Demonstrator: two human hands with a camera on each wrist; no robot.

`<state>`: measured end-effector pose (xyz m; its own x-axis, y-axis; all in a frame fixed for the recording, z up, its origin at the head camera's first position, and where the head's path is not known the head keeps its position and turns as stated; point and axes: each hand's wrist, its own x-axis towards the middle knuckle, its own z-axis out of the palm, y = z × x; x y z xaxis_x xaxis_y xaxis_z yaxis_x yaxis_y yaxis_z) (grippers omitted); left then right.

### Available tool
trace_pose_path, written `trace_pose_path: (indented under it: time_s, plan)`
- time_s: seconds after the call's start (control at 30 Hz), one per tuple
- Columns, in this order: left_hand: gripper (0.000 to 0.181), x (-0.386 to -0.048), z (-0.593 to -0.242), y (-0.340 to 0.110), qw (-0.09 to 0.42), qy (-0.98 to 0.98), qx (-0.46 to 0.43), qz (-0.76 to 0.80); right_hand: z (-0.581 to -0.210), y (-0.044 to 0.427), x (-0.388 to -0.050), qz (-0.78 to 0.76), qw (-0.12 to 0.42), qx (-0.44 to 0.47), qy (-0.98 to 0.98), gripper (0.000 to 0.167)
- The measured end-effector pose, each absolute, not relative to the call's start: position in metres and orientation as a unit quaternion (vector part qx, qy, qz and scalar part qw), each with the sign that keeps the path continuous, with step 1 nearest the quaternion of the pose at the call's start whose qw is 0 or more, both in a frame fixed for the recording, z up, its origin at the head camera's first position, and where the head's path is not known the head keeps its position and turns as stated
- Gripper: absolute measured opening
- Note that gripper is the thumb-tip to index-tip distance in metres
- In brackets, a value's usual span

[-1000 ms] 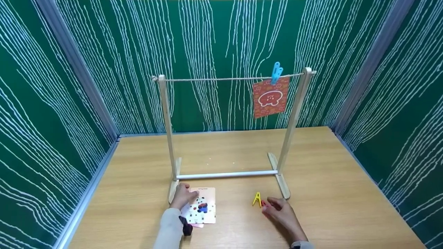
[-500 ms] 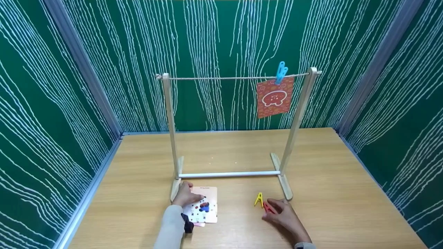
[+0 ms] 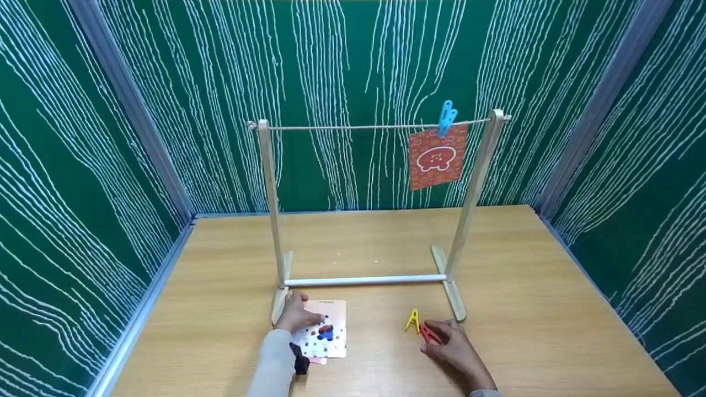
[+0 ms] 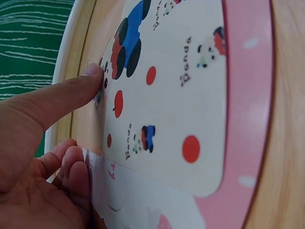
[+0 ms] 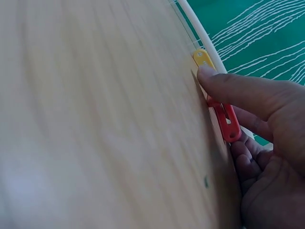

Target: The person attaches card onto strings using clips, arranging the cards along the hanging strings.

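Note:
My left hand (image 3: 298,314) is at the left side of a small stack of cards on the table. Its thumb presses the top panda card (image 3: 334,339), while curled fingers meet the edge of a pink card (image 4: 250,95) beneath. Around a red clothespin (image 3: 429,334) lie the thumb and fingers of my right hand (image 3: 455,350), holding it low at the tabletop. Just left of that stands a yellow clothespin (image 3: 412,320), legs apart. In the right wrist view the thumb partly hides both the red clothespin (image 5: 228,123) and the yellow clothespin (image 5: 202,57).
Behind the hands stands a wooden frame (image 3: 474,193) with a rope (image 3: 347,127) strung across its top. A blue clothespin (image 3: 447,118) holds a red card (image 3: 437,160) near the rope's right end. Green panels with white lines (image 3: 325,66) enclose the table (image 3: 375,237).
The left thumb has slid right onto the printed panda. More of the red clothespin shows between the right thumb and fingers. The view has shifted slightly.

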<state>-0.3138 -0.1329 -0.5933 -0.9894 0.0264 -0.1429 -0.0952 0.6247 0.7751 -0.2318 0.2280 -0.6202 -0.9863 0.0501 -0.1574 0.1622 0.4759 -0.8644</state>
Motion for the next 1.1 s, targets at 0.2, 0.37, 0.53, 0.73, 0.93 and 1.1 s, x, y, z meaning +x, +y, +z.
trace_pose_path:
  time_s: [0.2,0.37,0.53,0.73,0.93,1.1]
  plan:
    - [0.058,-0.3128,-0.5919,-0.1321,0.07,0.899,-0.017,0.431,-0.623,0.2275,-0.2314,-0.515,0.047,0.058,0.854,0.058]
    - [0.055,-0.3111,-0.5937,-0.1335,0.047,0.897,0.008,0.44,-0.6224,0.2283,-0.2306,-0.504,0.046,0.055,0.861,0.057]
    - [0.054,-0.3097,-0.595,-0.1337,0.031,0.896,0.021,0.442,-0.6193,0.2298,-0.2311,-0.492,0.061,0.058,0.866,0.058]
    - [0.054,-0.3101,-0.5926,-0.1325,0.036,0.9,0.019,0.434,-0.6198,0.2293,-0.2328,-0.496,0.062,0.075,0.863,0.046]
    - [0.056,-0.313,-0.5935,-0.1325,0.046,0.903,0.01,0.426,-0.6226,0.2293,-0.2324,-0.5,0.047,0.065,0.862,0.033]
    - [0.059,-0.3154,-0.5957,-0.1339,0.066,0.897,-0.015,0.436,-0.6233,0.2292,-0.2318,-0.495,0.038,0.056,0.866,0.028]
